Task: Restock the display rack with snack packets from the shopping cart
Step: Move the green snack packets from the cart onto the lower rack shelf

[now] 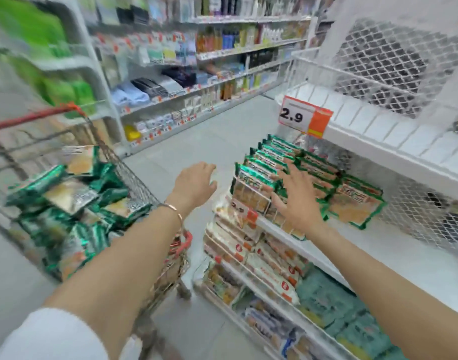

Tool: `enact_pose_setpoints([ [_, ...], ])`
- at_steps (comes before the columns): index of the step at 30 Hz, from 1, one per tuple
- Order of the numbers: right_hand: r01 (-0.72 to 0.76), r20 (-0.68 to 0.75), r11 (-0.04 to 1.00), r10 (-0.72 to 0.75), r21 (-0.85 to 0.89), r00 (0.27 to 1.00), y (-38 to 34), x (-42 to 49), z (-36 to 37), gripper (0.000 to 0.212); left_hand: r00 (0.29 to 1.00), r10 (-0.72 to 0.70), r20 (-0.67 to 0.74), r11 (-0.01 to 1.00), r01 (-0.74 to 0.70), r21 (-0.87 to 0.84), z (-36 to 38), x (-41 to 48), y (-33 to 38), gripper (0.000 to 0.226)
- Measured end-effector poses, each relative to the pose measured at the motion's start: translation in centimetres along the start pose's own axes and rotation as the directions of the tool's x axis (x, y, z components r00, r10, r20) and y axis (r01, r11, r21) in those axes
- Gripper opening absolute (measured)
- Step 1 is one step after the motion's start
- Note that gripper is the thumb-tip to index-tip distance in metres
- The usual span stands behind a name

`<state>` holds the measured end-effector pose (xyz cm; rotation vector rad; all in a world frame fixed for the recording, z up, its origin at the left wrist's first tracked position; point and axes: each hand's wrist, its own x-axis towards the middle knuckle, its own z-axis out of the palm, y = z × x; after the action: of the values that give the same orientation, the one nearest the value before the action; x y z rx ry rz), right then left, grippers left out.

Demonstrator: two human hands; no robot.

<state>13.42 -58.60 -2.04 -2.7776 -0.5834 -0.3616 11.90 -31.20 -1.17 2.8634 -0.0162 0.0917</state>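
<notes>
White sleeve (54, 333) on left arm; thin bangle (175, 209) behind left hand (194, 184).

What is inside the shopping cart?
A loose heap of green-edged snack packets fills the shopping cart, lying every which way. The heap covers the cart's floor, so whatever is underneath cannot be seen.
</notes>
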Motion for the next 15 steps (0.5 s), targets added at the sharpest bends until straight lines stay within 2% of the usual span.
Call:
enact_pose_setpoints([
  [6, 0.139, 0.092, 0.980, -0.153, 0.143, 0.984, -11.7, 1.9, 9.1, 0.047, 0.969, -0.230, 0.087, 0.968, 0.237, -0.086, 0.0, -6.5, -12.2, 0.044],
  [8, 0.156, 0.165, 0.969, -0.189, 0.194, 0.968, -15.1, 2.0, 12.1, 0.046, 0.946, -0.310, 0.091, 0.940, 0.319, -0.119, 0.1, -8.2, -15.0, 0.041],
  [11, 0.161, 0.363, 0.963, -0.233, 0.218, 0.902, -19.8, 2.5, 15.6, 0.048, 0.910, -0.405, 0.092, 0.894, 0.415, -0.169, 0.1, -10.0, -18.5, 0.038],
  [15, 0.155, 0.578, 0.956, -0.275, 0.248, 0.768, -24.0, 4.3, 19.5, 0.053, 0.826, -0.553, 0.104, 0.804, 0.563, -0.192, 0.3, -11.6, -22.9, 0.033],
])
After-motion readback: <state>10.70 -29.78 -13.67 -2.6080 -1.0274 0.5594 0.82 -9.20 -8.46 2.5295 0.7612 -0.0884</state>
